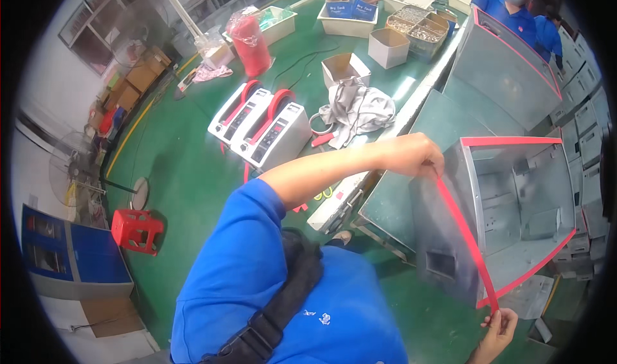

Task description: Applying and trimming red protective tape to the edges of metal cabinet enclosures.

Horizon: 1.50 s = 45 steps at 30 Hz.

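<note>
A strip of red tape point(464, 230) stretches between my two hands, beside the near edge of a grey metal box point(447, 203). My left hand point(419, 156) pinches its far end, by the box's upper corner. At the lower right, my right hand point(498, 328) pinches the other end just past the box's lower corner. The box's open side faces right, and red tape lines its top and lower edges. Whether the stretched strip touches the box along its length, I cannot tell. A square cutout shows in the box's near wall.
Two white tape dispensers point(273, 133) with red rolls stand left of the workbench point(402, 203). Grey cloth point(357, 110) lies beyond them. Another red-edged metal box point(508, 68) stands farther along, near co-workers in blue. A red stool point(137, 230) and several bins surround the green floor.
</note>
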Available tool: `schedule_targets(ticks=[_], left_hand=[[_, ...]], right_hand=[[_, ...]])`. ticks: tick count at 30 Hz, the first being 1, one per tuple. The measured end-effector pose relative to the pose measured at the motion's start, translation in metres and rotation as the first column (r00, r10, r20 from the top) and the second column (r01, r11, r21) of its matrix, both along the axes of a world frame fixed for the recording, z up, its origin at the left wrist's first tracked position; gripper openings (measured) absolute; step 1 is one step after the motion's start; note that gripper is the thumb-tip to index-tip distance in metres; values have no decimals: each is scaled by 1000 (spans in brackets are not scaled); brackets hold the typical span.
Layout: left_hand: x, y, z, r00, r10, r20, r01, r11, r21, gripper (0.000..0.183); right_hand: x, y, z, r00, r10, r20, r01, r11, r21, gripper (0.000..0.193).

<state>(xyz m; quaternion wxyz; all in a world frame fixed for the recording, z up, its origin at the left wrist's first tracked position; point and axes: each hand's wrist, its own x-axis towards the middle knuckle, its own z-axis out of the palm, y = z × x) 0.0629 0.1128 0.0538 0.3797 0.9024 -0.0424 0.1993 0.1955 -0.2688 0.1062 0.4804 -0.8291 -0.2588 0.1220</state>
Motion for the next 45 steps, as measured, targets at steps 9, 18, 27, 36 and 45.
schedule_targets(ticks=[9,18,27,36,45], left_hand=[[40,16,14,994,74,-82,-104,876,-471,20],[44,35,14,971,127,-204,-235,677,-697,14],[73,44,5,963,85,-257,-247,665,-705,12],[83,40,6,946,41,-320,-255,703,-664,11],[90,40,7,934,10,-357,-259,706,-659,10]], right_hand=[[9,1,-21,996,-79,-35,82,991,106,4],[6,29,-5,946,-142,-291,196,967,166,12],[11,18,1,969,-79,-233,51,991,-123,14],[14,10,-6,954,-78,-290,22,981,-191,15],[15,6,-15,955,-66,-290,11,982,-187,16]])
